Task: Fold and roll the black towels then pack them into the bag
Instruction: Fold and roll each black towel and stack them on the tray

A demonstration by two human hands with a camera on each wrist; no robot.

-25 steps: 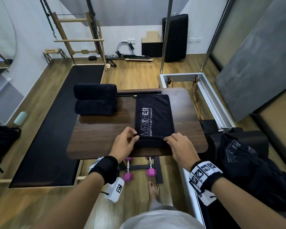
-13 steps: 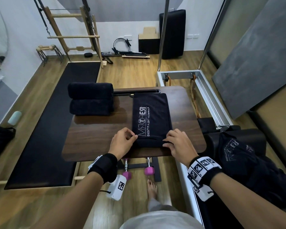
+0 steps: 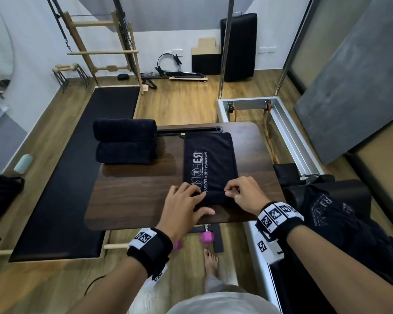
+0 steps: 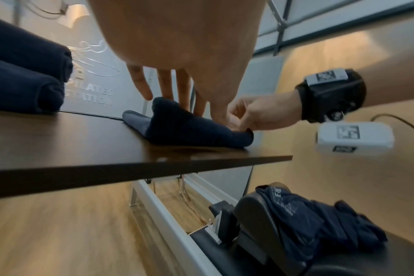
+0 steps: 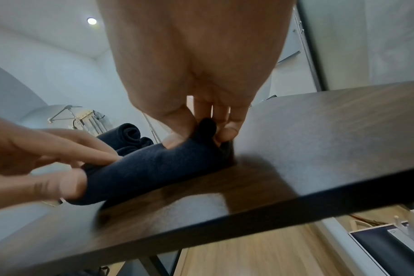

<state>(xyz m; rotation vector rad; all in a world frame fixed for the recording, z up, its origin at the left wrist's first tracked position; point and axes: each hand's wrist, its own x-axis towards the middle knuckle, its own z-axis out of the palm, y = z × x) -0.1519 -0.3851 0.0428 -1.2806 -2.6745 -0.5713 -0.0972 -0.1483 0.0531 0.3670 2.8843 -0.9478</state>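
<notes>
A folded black towel [image 3: 210, 164] with white lettering lies lengthways on the dark wooden table [image 3: 132, 200]. Its near end is turned up into a small roll [image 5: 154, 164]. My left hand [image 3: 199, 200] holds the roll's left end between thumb and fingers. My right hand [image 3: 230, 192] pinches the right end, thumb in front and fingers behind [image 5: 227, 134]. Two rolled black towels [image 3: 125, 141] sit stacked at the table's far left. A black bag [image 3: 0, 196] stands on the floor at the far left, partly cut off.
A loose heap of printed black towels [image 3: 340, 214] lies on the padded black carriage to my right. A long black mat [image 3: 73, 177] runs along the table's left side. Pink dumbbells [image 3: 205, 236] and my bare foot [image 3: 210, 261] are under the near edge.
The towel's near end, flat a second ago, has been turned over into a short roll. Both hands have moved a little forward with it.
</notes>
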